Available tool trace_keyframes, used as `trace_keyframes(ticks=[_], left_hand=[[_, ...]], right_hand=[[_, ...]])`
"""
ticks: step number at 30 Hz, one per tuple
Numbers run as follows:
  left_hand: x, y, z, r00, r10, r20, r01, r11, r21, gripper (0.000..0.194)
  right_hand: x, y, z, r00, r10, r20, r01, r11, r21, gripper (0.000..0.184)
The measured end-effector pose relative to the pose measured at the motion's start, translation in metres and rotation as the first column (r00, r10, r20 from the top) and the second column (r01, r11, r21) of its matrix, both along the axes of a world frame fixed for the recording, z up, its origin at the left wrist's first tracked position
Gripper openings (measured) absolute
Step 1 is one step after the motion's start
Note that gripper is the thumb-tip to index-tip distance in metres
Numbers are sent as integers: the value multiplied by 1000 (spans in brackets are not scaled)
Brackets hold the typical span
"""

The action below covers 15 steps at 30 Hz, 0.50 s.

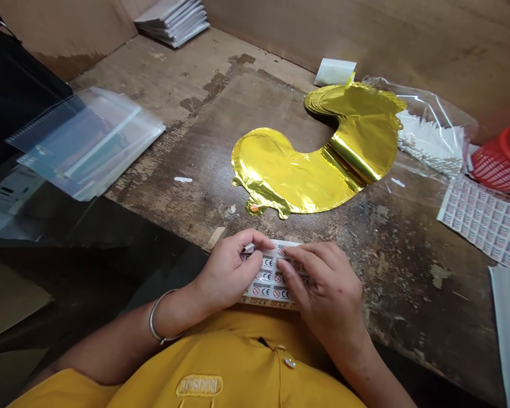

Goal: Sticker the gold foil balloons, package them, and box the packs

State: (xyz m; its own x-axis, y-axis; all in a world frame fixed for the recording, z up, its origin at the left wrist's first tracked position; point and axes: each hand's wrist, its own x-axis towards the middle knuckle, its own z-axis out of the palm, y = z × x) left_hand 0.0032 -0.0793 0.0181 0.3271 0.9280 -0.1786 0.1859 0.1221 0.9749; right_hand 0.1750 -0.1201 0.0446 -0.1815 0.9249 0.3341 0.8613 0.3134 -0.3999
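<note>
Both my hands sit at the near edge of the worn wooden table (187, 209), holding a strip of small white warning labels (270, 286) with red prohibition signs and CE marks. My left hand (225, 277) pinches the strip's upper edge between finger and thumb, where one label corner seems lifted. My right hand (327, 277) rests its fingers across the strip's right part, partly hiding it. A flat gold foil balloon (293, 170) lies just beyond my hands, apart from them, with its tab towards me.
More gold foil balloons (357, 105) lie stacked behind the flat one, beside a clear plastic bag (429, 122). A red plastic basket (504, 161) and a large label sheet (488, 224) are at right. Clear plastic packets (87, 141) lie at left; cardboard walls surround the table.
</note>
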Motion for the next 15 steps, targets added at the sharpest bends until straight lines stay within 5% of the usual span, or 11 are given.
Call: trace_keyframes(ticks=[9,15], left_hand=[[2,-2,0,999,7,41,-7,1000,-10,21],[-1,-1,-1,991,-127,46,115,973,198,30]], right_hand=[[-5,1,-2,999,-16,-31,15,1000,-24,4],[-2,3,-3,980,-65,-187,56,997,-54,7]])
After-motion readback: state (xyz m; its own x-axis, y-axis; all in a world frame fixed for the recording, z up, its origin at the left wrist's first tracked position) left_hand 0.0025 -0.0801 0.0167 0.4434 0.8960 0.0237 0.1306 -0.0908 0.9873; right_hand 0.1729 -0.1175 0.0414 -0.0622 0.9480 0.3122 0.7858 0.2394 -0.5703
